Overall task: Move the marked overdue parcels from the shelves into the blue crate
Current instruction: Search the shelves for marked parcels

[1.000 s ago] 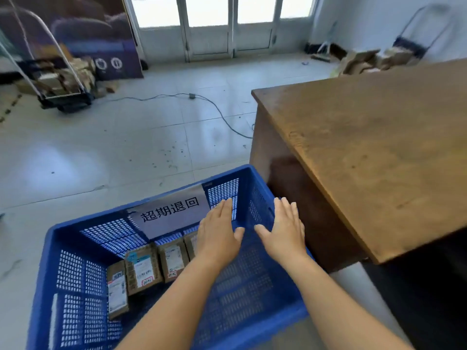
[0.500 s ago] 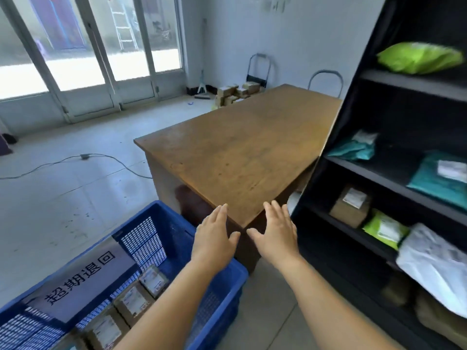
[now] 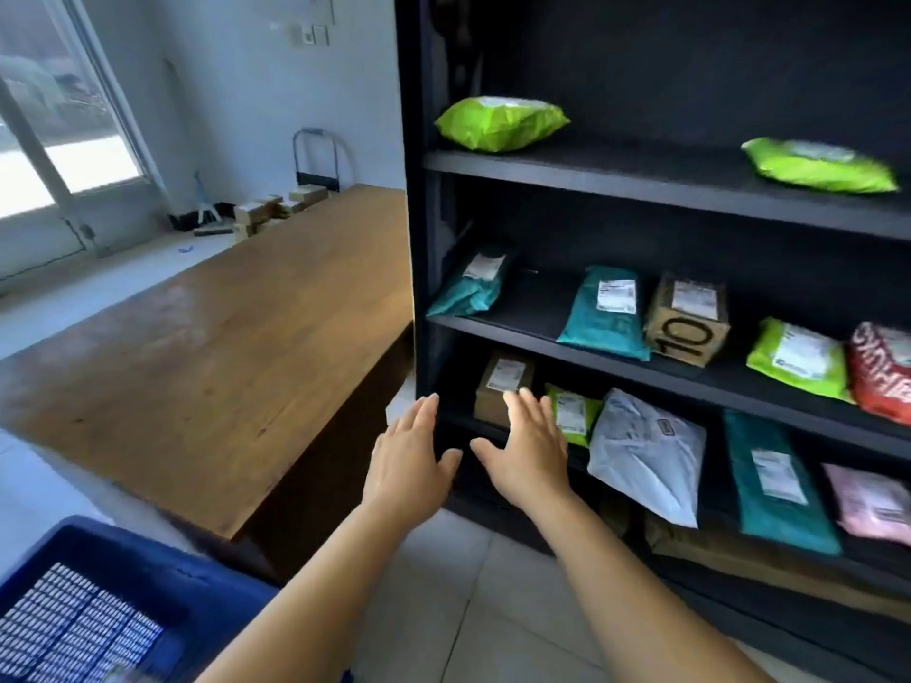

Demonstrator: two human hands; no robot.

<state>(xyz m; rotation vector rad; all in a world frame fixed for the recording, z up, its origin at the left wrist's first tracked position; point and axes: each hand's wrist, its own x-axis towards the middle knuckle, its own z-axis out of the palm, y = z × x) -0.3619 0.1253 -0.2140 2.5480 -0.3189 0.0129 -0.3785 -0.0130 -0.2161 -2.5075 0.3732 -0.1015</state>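
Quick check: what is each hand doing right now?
Left hand: open, fingers straight, holding nothing.
Right hand: open, holding nothing, in front of the shelves.

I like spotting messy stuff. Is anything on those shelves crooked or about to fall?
Yes. The white bag on the lower shelf sticks out past the edge and droops over it. The teal bag at the left of the middle shelf leans tilted against the side wall. Nothing looks spilled or torn. Both hands are empty.
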